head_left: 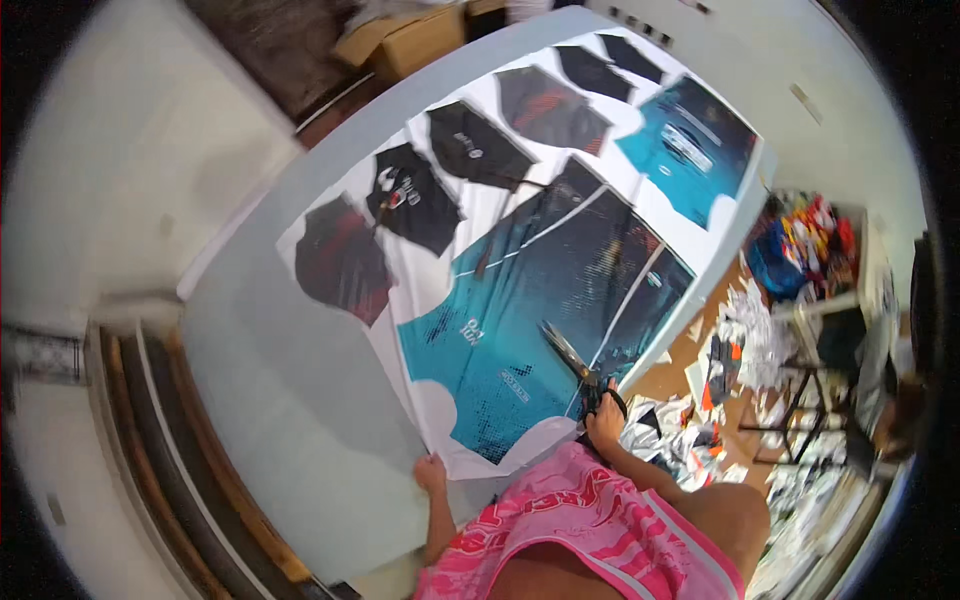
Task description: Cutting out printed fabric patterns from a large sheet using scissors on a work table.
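Note:
A long white sheet of printed fabric [408,300] lies over the table, bearing teal-to-black shirt panels [500,340] and several dark sleeve-shaped pieces. My left hand [431,474] is closed on the near left corner of this fabric, at the table's front edge. In my right hand [604,420] is a pair of large scissors [566,350], gripped by the black handles. Their metal blades point up and left above the teal panel, near a white line between two panels. Whether the blades touch the fabric I cannot tell.
The pale grey table [270,400] extends to the left. White fabric scraps [690,440] litter the floor at right, beside a dark chair [800,410] and a bin of colourful cloth [810,250]. A cardboard box [415,45] stands beyond the far edge.

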{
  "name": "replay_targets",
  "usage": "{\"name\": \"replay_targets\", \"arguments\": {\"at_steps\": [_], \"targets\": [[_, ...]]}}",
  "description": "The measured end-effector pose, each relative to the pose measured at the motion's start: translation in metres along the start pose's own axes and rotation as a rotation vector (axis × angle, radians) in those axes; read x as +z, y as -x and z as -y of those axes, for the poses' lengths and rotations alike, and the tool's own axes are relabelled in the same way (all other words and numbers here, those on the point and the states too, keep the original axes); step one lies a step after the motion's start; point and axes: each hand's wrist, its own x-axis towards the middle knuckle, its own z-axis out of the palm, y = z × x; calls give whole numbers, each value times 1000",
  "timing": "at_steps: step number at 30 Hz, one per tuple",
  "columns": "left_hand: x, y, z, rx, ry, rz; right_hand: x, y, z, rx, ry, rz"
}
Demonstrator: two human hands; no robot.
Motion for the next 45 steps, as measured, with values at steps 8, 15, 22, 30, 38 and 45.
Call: {"name": "replay_targets", "arguments": {"at_steps": [8, 15, 22, 30, 38, 45], "targets": [[-37, -144, -81, 359, 86, -419, -25, -5, 5, -154, -67, -103], [-79, -423, -175, 564, 31, -632, 1, -25, 36, -131, -8, -233], [-113, -637, -245, 612, -67, -342, 33, -10, 65, 31, 163, -353], [-82, -740, -137, 296, -549, -466, 18, 3, 81, 147, 15, -204], [-106, -757, -48, 522, -1164, -585, 13, 13, 54, 18, -60, -100], [-112, -597, -161, 366, -495, -654, -1, 17, 71, 246, -109, 62]]}}
